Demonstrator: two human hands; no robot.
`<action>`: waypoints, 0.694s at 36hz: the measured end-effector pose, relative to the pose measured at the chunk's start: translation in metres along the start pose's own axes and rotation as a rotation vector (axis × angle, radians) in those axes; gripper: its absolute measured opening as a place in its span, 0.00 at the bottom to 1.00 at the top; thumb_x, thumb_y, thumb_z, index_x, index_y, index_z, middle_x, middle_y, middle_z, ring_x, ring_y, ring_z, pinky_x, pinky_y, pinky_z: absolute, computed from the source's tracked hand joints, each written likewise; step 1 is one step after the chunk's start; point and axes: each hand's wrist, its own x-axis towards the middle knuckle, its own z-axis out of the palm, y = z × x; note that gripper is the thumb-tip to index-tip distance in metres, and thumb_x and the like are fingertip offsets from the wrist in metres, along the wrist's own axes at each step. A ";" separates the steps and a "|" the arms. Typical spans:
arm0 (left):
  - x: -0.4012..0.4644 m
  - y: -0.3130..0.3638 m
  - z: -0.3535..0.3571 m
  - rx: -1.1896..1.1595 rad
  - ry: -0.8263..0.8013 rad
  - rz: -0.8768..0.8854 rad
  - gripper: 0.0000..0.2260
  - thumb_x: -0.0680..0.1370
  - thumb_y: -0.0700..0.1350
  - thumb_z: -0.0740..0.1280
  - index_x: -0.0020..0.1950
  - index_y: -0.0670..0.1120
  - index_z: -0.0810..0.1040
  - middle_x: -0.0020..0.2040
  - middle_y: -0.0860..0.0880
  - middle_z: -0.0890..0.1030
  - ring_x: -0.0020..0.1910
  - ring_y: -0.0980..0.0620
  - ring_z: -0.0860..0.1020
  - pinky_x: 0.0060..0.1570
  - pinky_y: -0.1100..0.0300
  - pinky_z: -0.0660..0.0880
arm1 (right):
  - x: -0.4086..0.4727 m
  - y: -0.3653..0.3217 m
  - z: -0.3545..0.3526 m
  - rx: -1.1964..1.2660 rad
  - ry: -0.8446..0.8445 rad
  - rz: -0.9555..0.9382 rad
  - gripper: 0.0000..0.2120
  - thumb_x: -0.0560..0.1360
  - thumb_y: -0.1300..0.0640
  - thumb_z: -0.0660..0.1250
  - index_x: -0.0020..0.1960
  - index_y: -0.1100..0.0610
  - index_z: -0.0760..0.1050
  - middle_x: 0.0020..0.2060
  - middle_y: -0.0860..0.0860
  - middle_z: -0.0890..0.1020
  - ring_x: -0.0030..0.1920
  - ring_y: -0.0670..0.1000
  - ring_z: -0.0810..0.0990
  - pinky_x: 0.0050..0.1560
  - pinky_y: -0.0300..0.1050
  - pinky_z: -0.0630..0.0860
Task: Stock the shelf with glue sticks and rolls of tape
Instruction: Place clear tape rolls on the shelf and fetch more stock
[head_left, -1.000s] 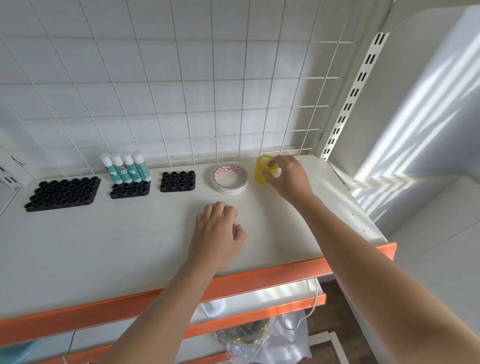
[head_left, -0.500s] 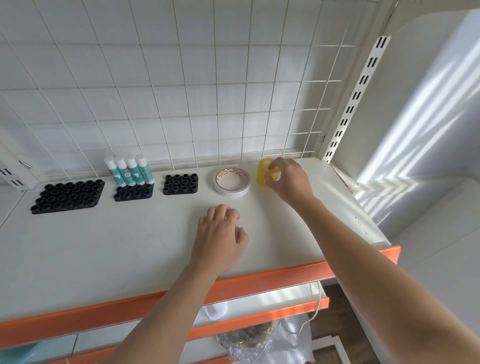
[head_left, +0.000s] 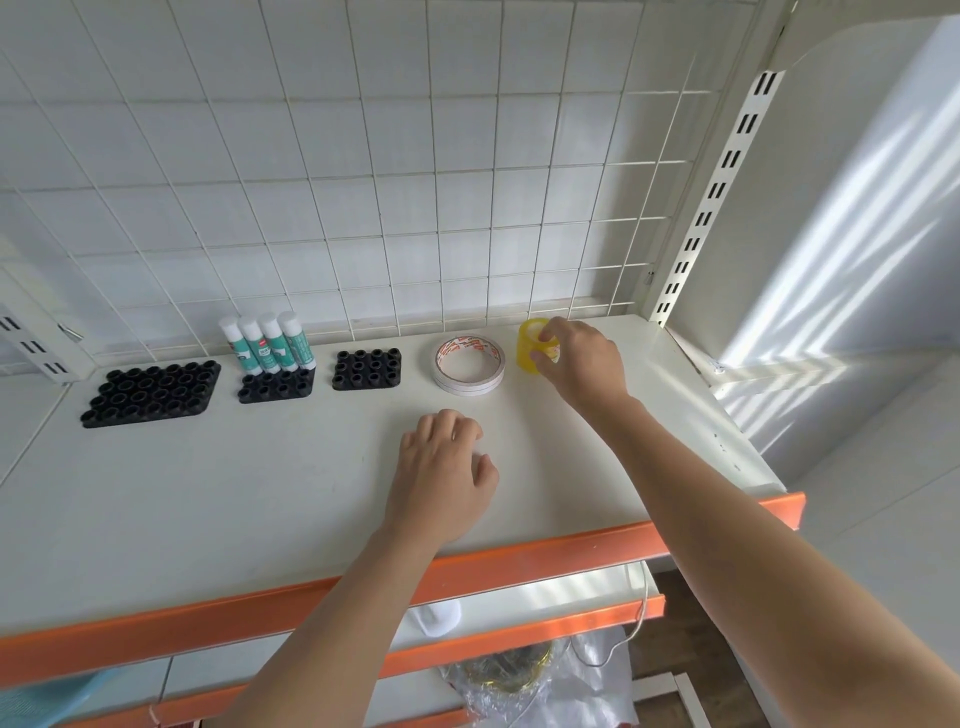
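Note:
On the white shelf (head_left: 208, 493), at the back right, stands a yellow roll of tape (head_left: 530, 348); my right hand (head_left: 584, 366) grips it with thumb and fingers curled round it. A flat white roll of tape (head_left: 469, 364) with red print lies just left of it. Several glue sticks (head_left: 267, 343) with white caps and green labels stand upright in the back row of a small black holder (head_left: 275, 387). My left hand (head_left: 441, 478) rests palm down on the shelf in front of the white roll, fingers loosely curled, holding nothing.
A larger black holder (head_left: 150, 395) sits at the left and another small one (head_left: 368, 369) stands between the glue sticks and the white roll. A wire grid (head_left: 363, 208) backs the shelf. The front edge is orange (head_left: 519, 566); lower shelves and a plastic bag (head_left: 524, 686) lie below.
Both hands stay nearly where they were; the right hand keeps its hold on the yellow roll at the same spot. The view has tilted slightly.

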 end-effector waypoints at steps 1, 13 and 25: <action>0.000 0.000 -0.001 -0.001 -0.005 -0.002 0.09 0.70 0.48 0.63 0.47 0.47 0.77 0.47 0.50 0.76 0.47 0.47 0.74 0.47 0.51 0.72 | 0.000 0.000 0.000 -0.014 0.003 0.000 0.12 0.76 0.51 0.67 0.56 0.55 0.75 0.53 0.53 0.80 0.53 0.57 0.77 0.49 0.48 0.69; 0.004 0.005 -0.019 0.014 -0.167 -0.003 0.14 0.72 0.49 0.59 0.52 0.45 0.78 0.50 0.47 0.77 0.50 0.42 0.75 0.47 0.51 0.71 | -0.027 -0.006 -0.016 -0.136 -0.079 0.007 0.22 0.79 0.46 0.62 0.70 0.52 0.66 0.75 0.56 0.60 0.69 0.59 0.67 0.64 0.56 0.67; -0.016 0.000 -0.115 0.194 -0.576 0.079 0.14 0.80 0.49 0.57 0.60 0.44 0.75 0.60 0.45 0.75 0.60 0.43 0.73 0.53 0.55 0.70 | -0.117 -0.061 -0.049 -0.178 -0.189 0.006 0.27 0.80 0.42 0.58 0.76 0.49 0.58 0.76 0.54 0.58 0.76 0.54 0.57 0.69 0.58 0.63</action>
